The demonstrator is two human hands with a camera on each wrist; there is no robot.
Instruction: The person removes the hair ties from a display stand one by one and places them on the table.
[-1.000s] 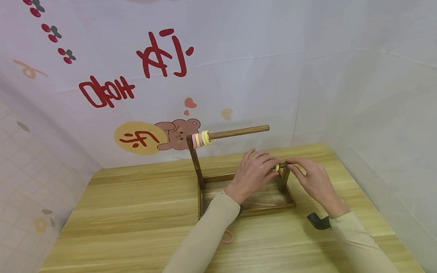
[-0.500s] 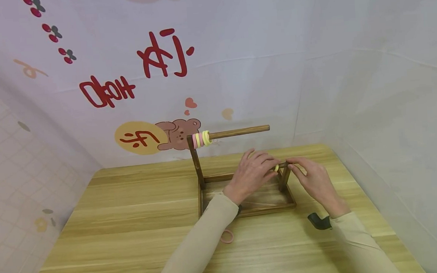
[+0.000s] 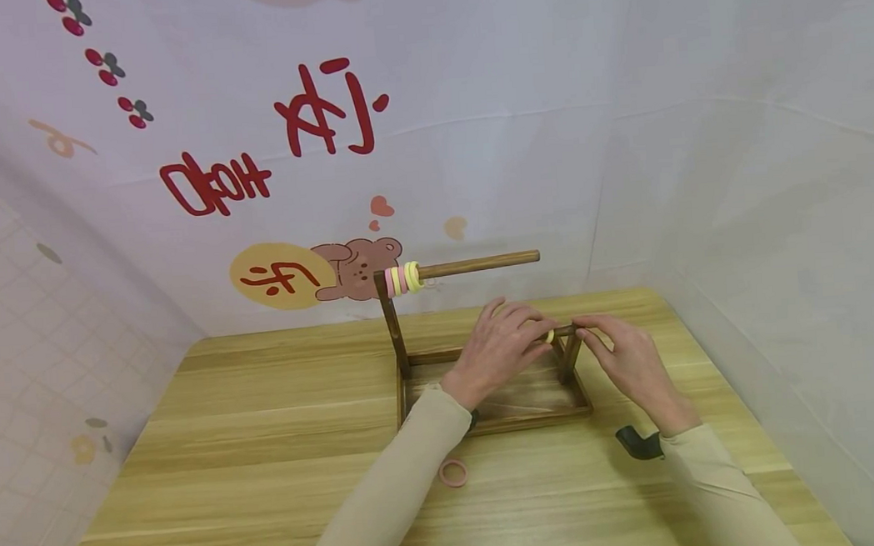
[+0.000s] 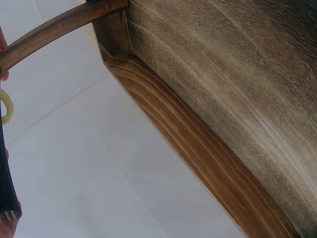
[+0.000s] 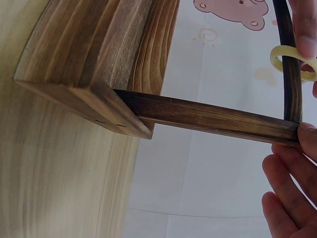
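My left hand pinches a yellow ring threaded on the lower dark rod of a wooden rack. My right hand holds the top of the rack's short post, thumb and fingertips at the corner where rod and post meet. In the left wrist view the yellow ring shows only at the left edge. On the higher rod, several pink and yellow rings sit together against the tall post. The left hand hides much of the lower rod in the head view.
A pink ring lies flat on the wooden table, in front of the rack's shallow tray base. A black curved object shows beside the right sleeve. A printed white cloth hangs behind the table.
My left hand has slid slightly left along the lower rod together with the yellow ring. The left sleeve now uncovers the whole pink ring. My right hand stays in place.
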